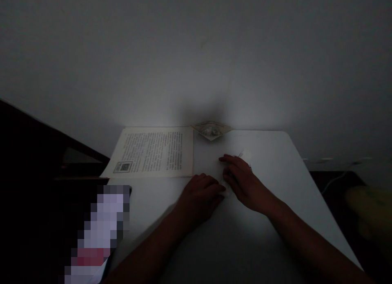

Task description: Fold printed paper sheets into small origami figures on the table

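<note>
In the head view, my only one, I look down on a dim, smooth white tabletop (275, 153) set against a plain wall (196, 51). The left hand (203, 196) lies low over it, fingers bent and their tips close to the thumb, beside a small pale, translucent scrap (226, 191). That scrap sits between the two hands, near the middle of the table. I cannot tell whether the left fingers pinch it or only rest against it. The right hand (243, 180) arches just beside, fingers loosely curled with one reaching forward; its thumb side is too dark for me to say whether it has hold of anything.

What worries me is the light: the hands shade the scrap, so a fingertip could miss it or push it away unseen. The folded paper holder (223, 129), open-topped and diamond-shaped, stands at the back edge with pale bits inside; I judge that a knock could tip it and spill them.

As for writing, the cream printed sheet (153, 153) at back left carries dense lines, seemingly Chinese, too blurred for me to read, plus a boxed QR code (124, 167). Dark marks on the white slip (246, 153) beyond the right hand are illegible, and the phone-like screen (102, 218) is pixelated. I can make out no brand.
</note>
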`<state>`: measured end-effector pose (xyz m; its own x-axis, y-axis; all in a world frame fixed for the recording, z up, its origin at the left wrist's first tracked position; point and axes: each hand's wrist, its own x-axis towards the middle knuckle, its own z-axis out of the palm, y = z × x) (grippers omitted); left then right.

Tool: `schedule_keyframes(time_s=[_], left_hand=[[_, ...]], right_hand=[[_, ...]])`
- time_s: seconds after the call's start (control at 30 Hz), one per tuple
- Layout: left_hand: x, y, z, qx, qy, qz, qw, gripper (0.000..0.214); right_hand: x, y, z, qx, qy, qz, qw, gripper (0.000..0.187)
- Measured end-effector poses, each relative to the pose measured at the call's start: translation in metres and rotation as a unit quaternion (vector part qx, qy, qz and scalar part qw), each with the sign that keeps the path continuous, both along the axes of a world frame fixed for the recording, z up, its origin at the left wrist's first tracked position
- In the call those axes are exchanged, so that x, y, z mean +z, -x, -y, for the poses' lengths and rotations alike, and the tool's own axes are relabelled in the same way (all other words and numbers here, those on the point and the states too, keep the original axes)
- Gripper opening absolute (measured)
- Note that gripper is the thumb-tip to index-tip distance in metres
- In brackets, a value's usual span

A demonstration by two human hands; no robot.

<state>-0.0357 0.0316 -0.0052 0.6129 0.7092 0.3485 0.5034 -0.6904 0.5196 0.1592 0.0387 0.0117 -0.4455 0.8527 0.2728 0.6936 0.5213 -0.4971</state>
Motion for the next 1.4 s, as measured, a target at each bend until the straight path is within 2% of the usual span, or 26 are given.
schedule_keyframes(time_s=[0.2,0.33,0.5,0.7,0.83,0.97,1.1,1.2,1.3,1.4], left_hand=[[0.002,0.005,0.000,-0.015,0.037,0.034,0.999,0.032],[0.000,0.000,-0.002,0.012,0.025,0.020,0.999,0.021],[0.002,-0.004,-0.004,0.027,0.024,0.049,0.998,0.011],[0.012,-0.008,-0.003,0.081,0.089,0.079,0.989,0.004],[0.019,-0.006,-0.003,0.149,0.165,0.170,0.960,0.003],[0.024,0.000,-0.008,0.237,0.235,0.268,0.904,0.006],[0.023,0.002,-0.010,0.261,0.271,0.364,0.852,0.010],[0.023,0.000,-0.008,0.242,0.261,0.408,0.841,0.011],[0.023,-0.004,-0.005,0.218,0.262,0.420,0.841,0.013],[0.023,-0.006,-0.005,0.180,0.304,0.414,0.839,0.018]], right_hand=[[0.001,-0.001,0.000,-0.006,0.009,-0.006,1.000,0.009],[0.002,0.000,0.000,-0.006,0.000,-0.005,1.000,0.010],[0.001,0.003,-0.001,-0.007,-0.006,-0.008,1.000,0.012],[0.000,0.006,-0.002,-0.015,-0.010,-0.035,0.999,0.010],[0.004,0.006,0.001,-0.067,-0.082,-0.117,0.987,0.013],[0.003,0.006,0.007,-0.127,-0.136,-0.250,0.950,0.012],[0.003,0.008,0.013,-0.108,-0.148,-0.322,0.929,0.006],[0.007,0.010,0.015,-0.065,-0.122,-0.268,0.953,0.019],[0.007,0.015,0.014,-0.027,-0.039,-0.181,0.982,0.029],[0.002,0.020,0.014,-0.023,0.056,-0.185,0.981,0.035]])
